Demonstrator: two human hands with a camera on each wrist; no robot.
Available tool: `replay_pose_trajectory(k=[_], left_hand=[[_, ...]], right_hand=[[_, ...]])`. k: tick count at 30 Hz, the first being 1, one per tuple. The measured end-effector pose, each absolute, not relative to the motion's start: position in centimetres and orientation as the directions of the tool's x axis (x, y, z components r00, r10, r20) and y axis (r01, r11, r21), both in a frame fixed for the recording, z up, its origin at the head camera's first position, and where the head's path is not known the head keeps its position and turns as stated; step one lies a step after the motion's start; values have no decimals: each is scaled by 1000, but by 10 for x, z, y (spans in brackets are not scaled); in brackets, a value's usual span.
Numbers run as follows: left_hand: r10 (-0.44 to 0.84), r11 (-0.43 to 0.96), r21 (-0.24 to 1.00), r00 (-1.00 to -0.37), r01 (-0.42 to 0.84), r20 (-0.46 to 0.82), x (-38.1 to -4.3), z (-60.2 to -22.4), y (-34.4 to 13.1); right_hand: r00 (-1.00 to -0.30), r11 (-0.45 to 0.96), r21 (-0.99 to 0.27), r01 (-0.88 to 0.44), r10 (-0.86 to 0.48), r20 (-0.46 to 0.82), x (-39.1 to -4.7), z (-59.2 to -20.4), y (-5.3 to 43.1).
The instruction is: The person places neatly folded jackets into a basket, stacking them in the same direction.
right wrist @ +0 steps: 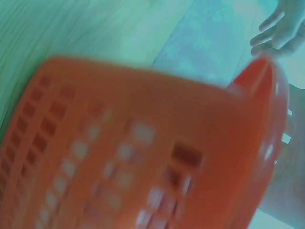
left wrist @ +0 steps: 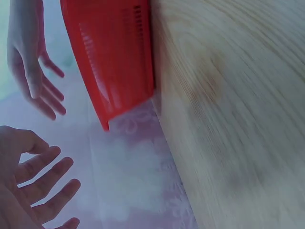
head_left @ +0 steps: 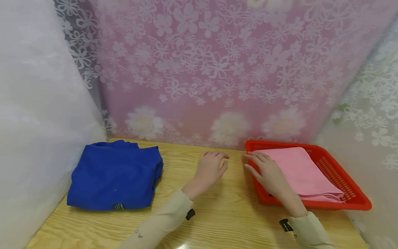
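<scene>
My left hand hovers over the middle of the table, its fingers relaxed and nothing in them. My right hand is at the left rim of a red plastic basket, fingers loosely extended over that edge. Inside the basket lies a folded pink cloth, partly hidden behind the right hand. In the left wrist view, both hands are beside the basket wall, fingers spread. The perforated basket side fills much of the right wrist view, blurred.
A folded blue garment with a small dark label sits on the left of the wooden table. A pink flowered curtain hangs along the back edge, with pale sheets at the sides.
</scene>
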State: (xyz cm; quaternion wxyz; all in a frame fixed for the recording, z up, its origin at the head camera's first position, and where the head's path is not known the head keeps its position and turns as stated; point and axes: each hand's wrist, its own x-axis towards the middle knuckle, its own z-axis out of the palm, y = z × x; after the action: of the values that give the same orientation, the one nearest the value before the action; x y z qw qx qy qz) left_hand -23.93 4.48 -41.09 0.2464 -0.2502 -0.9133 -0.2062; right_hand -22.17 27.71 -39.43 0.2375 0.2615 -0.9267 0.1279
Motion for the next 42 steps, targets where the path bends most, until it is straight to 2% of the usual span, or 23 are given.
replay_pose_trajectory(k=[9,16,22,29,34,42], left_hand=[[252,822,312,-796,476,549,-245,-418,-21],[175,849,327,-804,416,568,-244,-419,-76],[105,872,337,-808,356,580,-236,-417,-128],[-4,904,342,-797,255,604,-227,-427,-199],[-79,915,364,-807,174,585,-216,-432,-248],[-77,915,370,-830,161,552,-204,-442,-310]], right_hand=[[-748,789,-172,-590,-454,483,-227,-404,229],[-696,736,-162,-657,-510,505,-233,-407,182],[-721,744,-163,-648,-530,446,-233,-406,137],[-646,659,-173,-732,-591,483,-232,-411,86],[-638,635,-179,-752,-631,442,-229,-417,57],[-642,647,-123,-753,-681,352,-227,-421,13]])
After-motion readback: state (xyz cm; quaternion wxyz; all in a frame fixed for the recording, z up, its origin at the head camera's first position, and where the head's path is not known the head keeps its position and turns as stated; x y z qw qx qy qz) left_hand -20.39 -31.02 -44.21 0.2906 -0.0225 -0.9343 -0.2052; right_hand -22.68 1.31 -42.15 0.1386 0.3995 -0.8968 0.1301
